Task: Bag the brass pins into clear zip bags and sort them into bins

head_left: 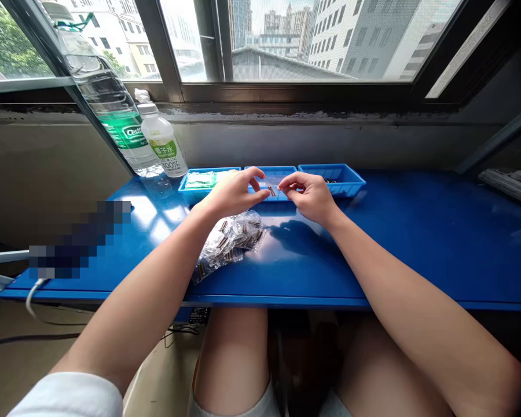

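A small clear plastic bag [272, 189] with a few thin metal pieces in it is between my two hands, above the middle blue bin [282, 196]. My left hand [233, 192] curls around the bag's left side, its thumb at the bag and its forefinger arched above. From the other side, my right hand [311, 198] pinches the bag's edge between thumb and fingertips. Below my left hand lies a heap of similar filled clear bags [232, 238] on the blue table [399, 243], partly covered by my left forearm.
The left blue bin [190, 197] contains green-and-white packets [200, 180]; the right blue bin [351, 186] has small dark pieces [331, 180]. A large water bottle [124, 127] and a white-capped bottle [162, 142] stand back left. A pixelated dark object [76, 243] lies at left, near a cable [33, 298].
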The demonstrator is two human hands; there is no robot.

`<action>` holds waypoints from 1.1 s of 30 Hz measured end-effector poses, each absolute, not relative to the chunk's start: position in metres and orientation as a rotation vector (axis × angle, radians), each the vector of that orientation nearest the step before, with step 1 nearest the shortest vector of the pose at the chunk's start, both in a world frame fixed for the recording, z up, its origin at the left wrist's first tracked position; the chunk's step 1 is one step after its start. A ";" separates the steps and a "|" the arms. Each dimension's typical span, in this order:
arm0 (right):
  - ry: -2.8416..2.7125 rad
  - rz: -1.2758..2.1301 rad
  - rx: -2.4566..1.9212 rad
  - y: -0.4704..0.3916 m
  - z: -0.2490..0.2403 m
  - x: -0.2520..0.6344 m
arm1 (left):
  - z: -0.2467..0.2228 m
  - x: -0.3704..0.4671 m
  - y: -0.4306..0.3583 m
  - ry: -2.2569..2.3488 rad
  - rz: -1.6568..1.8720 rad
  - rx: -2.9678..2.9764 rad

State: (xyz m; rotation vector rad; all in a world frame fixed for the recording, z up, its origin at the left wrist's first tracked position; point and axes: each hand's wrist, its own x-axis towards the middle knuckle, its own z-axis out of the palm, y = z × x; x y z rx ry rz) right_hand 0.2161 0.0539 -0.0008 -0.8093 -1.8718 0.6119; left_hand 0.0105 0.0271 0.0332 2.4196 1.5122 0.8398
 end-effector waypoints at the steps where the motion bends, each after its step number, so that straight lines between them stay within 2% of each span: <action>1: -1.868 0.616 -0.809 0.054 -0.001 0.216 | 0.032 0.011 0.028 1.506 0.893 2.395; 11: -1.865 0.694 -0.829 0.049 0.002 0.216 | 0.023 0.022 0.027 1.291 1.279 2.256; 16: -2.014 0.620 -0.839 0.047 0.001 0.216 | 0.020 0.023 0.032 1.480 1.385 2.359; 22: -1.980 0.324 -0.877 0.048 0.001 0.217 | 0.015 0.019 0.037 1.620 1.298 2.394; 33: -2.479 0.583 -0.707 0.046 -0.007 0.209 | 0.014 0.019 0.036 1.711 0.941 2.506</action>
